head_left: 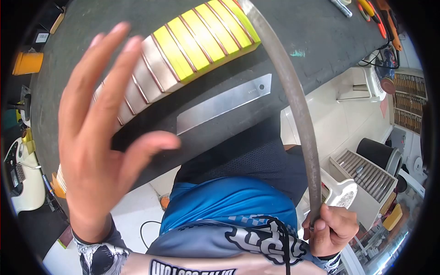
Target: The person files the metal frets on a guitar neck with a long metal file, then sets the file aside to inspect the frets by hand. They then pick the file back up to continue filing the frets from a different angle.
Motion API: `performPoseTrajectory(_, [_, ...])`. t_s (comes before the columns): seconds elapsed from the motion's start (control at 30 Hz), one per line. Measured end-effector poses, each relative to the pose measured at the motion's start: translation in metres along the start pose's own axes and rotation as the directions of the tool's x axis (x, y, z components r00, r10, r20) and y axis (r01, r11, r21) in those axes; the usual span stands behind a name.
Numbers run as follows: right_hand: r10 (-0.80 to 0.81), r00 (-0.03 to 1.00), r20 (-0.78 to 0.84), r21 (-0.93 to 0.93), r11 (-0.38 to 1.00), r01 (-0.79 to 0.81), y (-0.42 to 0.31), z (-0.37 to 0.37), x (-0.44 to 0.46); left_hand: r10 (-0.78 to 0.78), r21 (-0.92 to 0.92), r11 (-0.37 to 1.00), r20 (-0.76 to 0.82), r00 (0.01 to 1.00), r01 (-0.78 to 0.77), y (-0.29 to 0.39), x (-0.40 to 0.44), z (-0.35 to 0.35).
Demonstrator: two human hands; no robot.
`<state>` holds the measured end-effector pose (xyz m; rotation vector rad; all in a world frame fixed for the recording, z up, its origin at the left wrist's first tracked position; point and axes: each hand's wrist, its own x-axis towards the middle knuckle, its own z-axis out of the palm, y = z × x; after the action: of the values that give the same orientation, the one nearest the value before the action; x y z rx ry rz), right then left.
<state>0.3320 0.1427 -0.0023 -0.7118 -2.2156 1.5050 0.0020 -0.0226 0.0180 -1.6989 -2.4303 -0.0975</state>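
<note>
My left hand point(98, 133) is raised over the table with fingers spread and thumb out, holding nothing. It hides part of a fretted guitar neck point(201, 34), whose surface is covered in yellow and whitish tape between thin copper-coloured frets. In my right hand point(332, 229), at the lower right, fingers wrap the narrow near end of a long grey metal file point(293, 87). The far end of the file overlaps the right end of the neck; whether they touch I cannot tell. A flat steel plate point(224, 104) with a hole lies on the table beside the neck.
The dark table point(316, 46) carries pliers point(373, 16) with orange and yellow handles and a silvery tube point(341, 8). A yellow-orange box point(28, 63) stands left. At the right are a white chair point(339, 190), a rack of tools point(364, 174) and shelving point(408, 101).
</note>
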Motion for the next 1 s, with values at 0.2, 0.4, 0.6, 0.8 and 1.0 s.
performPoseTrajectory(0.2, [0.019,0.999,-0.028,0.036,0.999,-0.018,0.002,0.003,-0.004,-0.168,0.002,0.986,0.034,0.985,0.168,-0.021,-0.034,0.011])
performPoseTrajectory(0.4, [0.083,0.994,-0.076,0.153,0.986,-0.071,-0.003,0.009,-0.017,-0.106,-0.032,0.994,0.02,0.994,0.107,-0.027,-0.037,0.014])
performPoseTrajectory(0.6, [0.144,0.989,-0.022,0.093,0.985,-0.142,-0.005,0.005,-0.016,0.063,0.045,0.997,0.041,0.997,-0.065,-0.005,-0.012,-0.003])
performPoseTrajectory(0.8, [0.091,0.996,-0.011,-0.015,0.996,-0.091,0.004,0.003,-0.021,0.298,0.03,0.955,-0.054,0.953,-0.297,0.013,0.034,0.019])
performPoseTrajectory(1.0, [-0.075,0.997,0.018,-0.116,0.99,0.077,0.004,0.006,-0.013,0.229,-0.13,0.964,-0.024,0.973,-0.23,0.022,0.042,0.021])
